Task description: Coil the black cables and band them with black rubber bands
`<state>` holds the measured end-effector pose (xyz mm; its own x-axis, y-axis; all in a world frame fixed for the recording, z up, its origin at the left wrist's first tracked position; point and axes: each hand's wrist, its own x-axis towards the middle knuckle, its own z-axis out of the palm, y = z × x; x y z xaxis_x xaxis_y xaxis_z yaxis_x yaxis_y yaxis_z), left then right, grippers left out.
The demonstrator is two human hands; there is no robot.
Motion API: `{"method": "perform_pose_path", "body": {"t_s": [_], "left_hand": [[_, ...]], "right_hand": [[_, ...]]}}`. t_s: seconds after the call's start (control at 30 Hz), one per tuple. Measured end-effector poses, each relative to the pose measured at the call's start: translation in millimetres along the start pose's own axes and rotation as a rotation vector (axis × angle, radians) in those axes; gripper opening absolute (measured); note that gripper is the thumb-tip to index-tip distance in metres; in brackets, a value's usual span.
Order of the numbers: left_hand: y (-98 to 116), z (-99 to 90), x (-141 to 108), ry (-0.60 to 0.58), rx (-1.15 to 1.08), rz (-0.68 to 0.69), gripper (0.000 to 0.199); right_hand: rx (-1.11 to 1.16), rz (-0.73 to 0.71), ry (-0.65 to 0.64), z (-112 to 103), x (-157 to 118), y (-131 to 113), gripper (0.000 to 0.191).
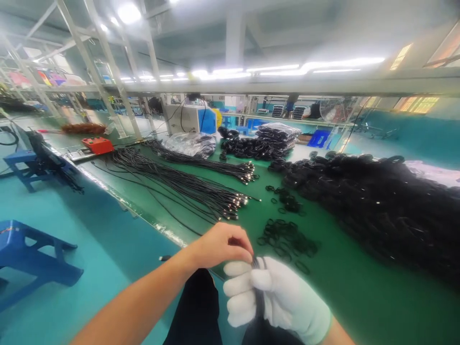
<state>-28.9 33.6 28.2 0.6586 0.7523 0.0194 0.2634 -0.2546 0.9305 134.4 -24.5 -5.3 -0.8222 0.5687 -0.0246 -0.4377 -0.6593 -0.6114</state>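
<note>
My right hand, in a white glove, is wrapped round a bundled black cable just above my lap. The bundle runs down through the palm between the thumb and the curled fingers. My bare left hand touches the top of this bundle, its thumb and fingertips pinched together against the gloved fingers. What lies inside that pinch is hidden. A black cable end sticks out to the left of my left forearm. Beyond my hands, loose black rings are scattered on the green table mat.
Long straight black cables with metal plugs stretch along the table on the left. A large heap of coiled black cables covers the right side. Farther back are a red box, bagged stacks and a white-and-blue machine. A blue stool stands at lower left.
</note>
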Motion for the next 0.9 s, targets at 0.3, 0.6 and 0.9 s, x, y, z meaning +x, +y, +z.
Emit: {"method": "perform_pose_path", "body": {"t_s": [0.3,0.6,0.9], "left_hand": [[-24.6,45.0,-16.0,0.248,0.496,-0.28,0.027],[-13.3,68.0,-14.1,0.271,1.07,0.06,0.017],[7.2,-1.7,31.2,-0.038,1.065,0.583,0.02]], "right_hand": [[0.109,-0.473,0.287,-15.6,1.9,-23.5,0.021],[-0.001,-0.495,0.48,-33.5,-4.0,-35.0,0.031],[-0.043,-0.233,0.307,-28.2,-5.6,-25.3,0.016]]}}
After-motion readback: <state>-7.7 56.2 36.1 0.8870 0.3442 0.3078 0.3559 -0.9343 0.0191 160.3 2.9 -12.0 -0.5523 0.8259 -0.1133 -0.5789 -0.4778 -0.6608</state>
